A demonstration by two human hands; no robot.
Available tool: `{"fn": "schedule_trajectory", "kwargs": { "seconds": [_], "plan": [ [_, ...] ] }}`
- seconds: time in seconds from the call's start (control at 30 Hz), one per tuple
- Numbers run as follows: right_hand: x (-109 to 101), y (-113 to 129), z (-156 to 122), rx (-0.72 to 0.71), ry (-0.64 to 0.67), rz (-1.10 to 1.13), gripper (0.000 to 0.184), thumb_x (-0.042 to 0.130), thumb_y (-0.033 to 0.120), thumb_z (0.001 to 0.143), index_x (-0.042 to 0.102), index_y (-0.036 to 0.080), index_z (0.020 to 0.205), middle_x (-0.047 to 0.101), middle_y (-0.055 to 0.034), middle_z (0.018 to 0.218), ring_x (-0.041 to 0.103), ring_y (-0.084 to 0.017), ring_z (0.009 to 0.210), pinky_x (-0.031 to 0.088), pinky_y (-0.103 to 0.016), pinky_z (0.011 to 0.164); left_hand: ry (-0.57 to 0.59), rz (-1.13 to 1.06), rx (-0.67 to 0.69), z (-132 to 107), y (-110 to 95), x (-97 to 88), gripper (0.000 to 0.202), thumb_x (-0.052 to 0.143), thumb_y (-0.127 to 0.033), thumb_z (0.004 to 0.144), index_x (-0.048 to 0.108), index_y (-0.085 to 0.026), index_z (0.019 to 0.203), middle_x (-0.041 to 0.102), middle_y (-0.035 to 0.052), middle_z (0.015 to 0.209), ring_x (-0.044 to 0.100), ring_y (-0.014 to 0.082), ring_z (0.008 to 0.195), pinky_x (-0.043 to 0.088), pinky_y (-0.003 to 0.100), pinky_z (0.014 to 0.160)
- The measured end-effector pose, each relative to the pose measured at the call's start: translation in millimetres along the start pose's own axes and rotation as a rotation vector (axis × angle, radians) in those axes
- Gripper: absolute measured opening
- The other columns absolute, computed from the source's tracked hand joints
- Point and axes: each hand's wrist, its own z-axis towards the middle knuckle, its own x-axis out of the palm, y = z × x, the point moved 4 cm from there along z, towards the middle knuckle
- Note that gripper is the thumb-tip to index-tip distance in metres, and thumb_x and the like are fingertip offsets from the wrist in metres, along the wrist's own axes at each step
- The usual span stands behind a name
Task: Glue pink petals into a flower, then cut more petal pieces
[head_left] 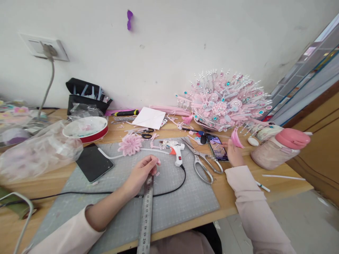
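Note:
My left hand (144,170) is closed in a pinch above the cutting mat (185,197), with a small pale pink piece (158,162) at its fingertips. Just beneath it lies a steel ruler (146,218), its upper end hidden by the hand. My right hand (234,154) grips the right edge of a smartphone (218,149) with a lit screen; some of its fingers are hidden. A pink tassel (237,138) hangs in front of that hand. Between the hands are a white glue gun (178,152) and large scissors (201,160). A pink fuzzy flower (130,144) rests on the mat's far side.
A beaded pink headdress (222,102) stands at the back right, near a pink-lidded bottle (278,148). Left are a black tablet (94,162), a red-and-white round container (86,129), plastic bags (39,151) and a black pouch (86,98). The glue gun's cord (106,193) crosses the mat.

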Motion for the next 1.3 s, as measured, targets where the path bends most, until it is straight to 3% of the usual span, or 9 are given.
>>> {"fn": "schedule_trajectory", "kwargs": {
  "seconds": [0.13,0.33,0.57,0.77,0.97,1.3],
  "plan": [
    [1.5,-3.0,1.8,-0.022,-0.001,-0.005,0.059,0.025,0.060,0.082,0.068,0.020,0.079,0.070,-0.0128,0.078,0.063,-0.029,0.083,0.045,-0.044,0.077,-0.015,0.011,-0.024,-1.1,-0.7,0.7,0.032,0.057,-0.051,0.068,0.052,-0.019,0.070,0.044,-0.0062,0.047,0.036,0.0077,0.039,0.027,0.019,0.041],
    [1.9,-0.1,0.4,-0.003,0.032,-0.010,0.060,0.024,0.059,0.083,0.068,0.019,0.081,0.070,-0.0140,0.081,0.062,-0.029,0.086,0.044,-0.045,0.080,-0.018,-0.007,0.012,-0.8,-2.6,1.0,0.030,0.061,-0.046,0.065,0.049,-0.019,0.067,0.043,-0.0071,0.047,0.038,0.0069,0.043,0.031,0.018,0.046],
    [2.2,1.8,-0.6,0.013,0.064,-0.004,0.055,0.023,0.052,0.086,0.067,0.019,0.080,0.069,-0.0142,0.083,0.062,-0.028,0.087,0.043,-0.044,0.081,-0.016,-0.070,0.023,-1.5,-3.3,0.6,0.027,0.065,-0.036,0.064,0.046,-0.018,0.065,0.059,-0.0013,0.075,0.039,0.0042,0.046,0.038,0.020,0.052],
    [2.8,0.1,0.1,0.040,0.083,-0.045,0.057,0.024,0.057,0.083,0.066,0.019,0.077,0.068,-0.0144,0.090,0.059,-0.031,0.095,0.039,-0.048,0.088,0.008,-0.091,0.016,-1.1,-1.5,0.2,0.026,0.066,-0.036,0.066,0.047,-0.018,0.065,0.049,-0.0053,0.053,0.045,0.0079,0.050,0.038,0.020,0.053],
    [-7.0,12.2,-5.0,0.035,-0.032,0.004,0.064,0.018,0.061,0.082,0.063,0.016,0.081,0.067,-0.0160,0.090,0.060,-0.027,0.089,0.042,-0.041,0.083,0.039,-0.075,0.000,-0.4,1.1,1.7,0.030,0.067,-0.041,0.064,0.048,-0.017,0.066,0.051,-0.0049,0.056,0.044,0.0066,0.048,0.037,0.020,0.051],
    [-6.0,11.9,-5.8,0.063,0.020,-0.035,0.056,0.021,0.054,0.083,0.063,0.017,0.080,0.067,-0.0166,0.095,0.058,-0.030,0.094,0.040,-0.043,0.086,0.001,-0.068,0.028,-2.1,-3.9,2.0,0.032,0.067,-0.042,0.063,0.047,-0.017,0.067,0.044,-0.0079,0.050,0.038,0.0049,0.046,0.034,0.017,0.048]
  ]
}}
